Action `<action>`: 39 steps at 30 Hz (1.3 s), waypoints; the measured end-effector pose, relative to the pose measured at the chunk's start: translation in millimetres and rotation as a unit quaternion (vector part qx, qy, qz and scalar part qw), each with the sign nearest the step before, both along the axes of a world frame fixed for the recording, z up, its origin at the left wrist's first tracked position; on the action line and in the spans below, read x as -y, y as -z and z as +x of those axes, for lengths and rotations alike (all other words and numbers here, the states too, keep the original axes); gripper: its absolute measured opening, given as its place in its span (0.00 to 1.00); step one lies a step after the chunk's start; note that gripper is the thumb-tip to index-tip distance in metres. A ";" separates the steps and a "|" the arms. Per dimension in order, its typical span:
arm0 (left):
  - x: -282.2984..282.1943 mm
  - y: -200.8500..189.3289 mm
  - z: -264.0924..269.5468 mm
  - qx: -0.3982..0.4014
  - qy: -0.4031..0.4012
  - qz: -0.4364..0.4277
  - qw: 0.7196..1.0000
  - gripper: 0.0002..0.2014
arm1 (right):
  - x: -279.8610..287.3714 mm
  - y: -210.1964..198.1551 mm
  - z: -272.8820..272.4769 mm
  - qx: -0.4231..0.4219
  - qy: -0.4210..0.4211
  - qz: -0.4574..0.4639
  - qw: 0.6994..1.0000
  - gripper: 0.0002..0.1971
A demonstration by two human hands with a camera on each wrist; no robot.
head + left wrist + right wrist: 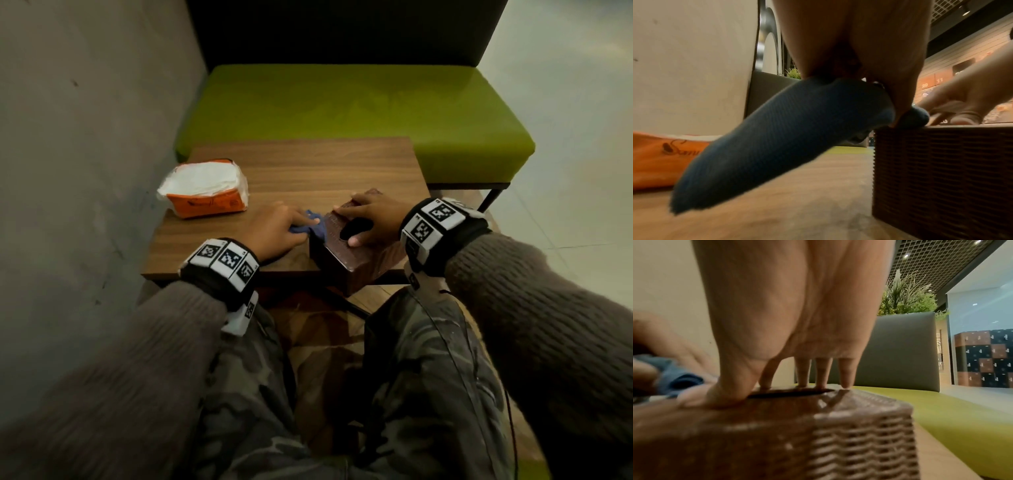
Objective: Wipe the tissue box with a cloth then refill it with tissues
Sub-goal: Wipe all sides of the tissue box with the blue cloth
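Observation:
A dark brown woven tissue box [346, 267] stands at the wooden table's front right corner, its top slot dark. My right hand [371, 219] lies flat on the lid, with fingertips [803, 382] spread along the slot's far rim and the thumb pressing near the close rim. My left hand [289, 224] grips a bunched blue cloth [314, 226] against the box's top left edge. In the left wrist view the cloth [777, 138] hangs from the fingers down beside the box wall [941, 170]. An opened orange pack of white tissues [207, 192] lies at the table's left.
The small wooden table [308, 164] stands against a grey wall [85, 137] on the left. A green bench seat [342, 102] with a dark backrest runs behind it. My knees sit under the table's near edge.

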State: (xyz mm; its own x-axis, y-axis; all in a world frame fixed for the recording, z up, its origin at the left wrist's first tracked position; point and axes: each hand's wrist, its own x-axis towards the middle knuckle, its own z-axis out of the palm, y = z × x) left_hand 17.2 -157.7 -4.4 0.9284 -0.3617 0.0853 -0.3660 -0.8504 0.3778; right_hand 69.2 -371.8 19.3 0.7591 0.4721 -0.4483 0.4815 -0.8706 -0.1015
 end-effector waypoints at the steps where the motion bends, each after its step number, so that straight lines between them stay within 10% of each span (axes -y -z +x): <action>1: 0.0 4.9 2.7 -0.013 -0.020 -0.056 0.998 0.13 | -2.0 5.4 -1.9 0.001 0.012 0.007 1.000 0.39; 8: 36.5 45.1 -33.8 0.010 -0.198 -0.316 0.928 0.10 | -10.5 16.8 -10.5 0.021 0.090 0.060 0.994 0.36; 39: 38.0 33.6 -43.6 -0.015 -0.245 -0.307 0.920 0.06 | -22.0 12.7 -19.0 0.045 0.137 0.040 0.989 0.35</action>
State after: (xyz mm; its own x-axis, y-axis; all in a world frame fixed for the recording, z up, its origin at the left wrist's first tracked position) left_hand -26.4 -195.7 -38.0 0.9724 0.2078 0.1065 0.0217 -0.5343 0.8450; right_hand 50.2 -349.8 6.6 0.8984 0.2737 -0.3435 0.2382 -0.9607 -0.1426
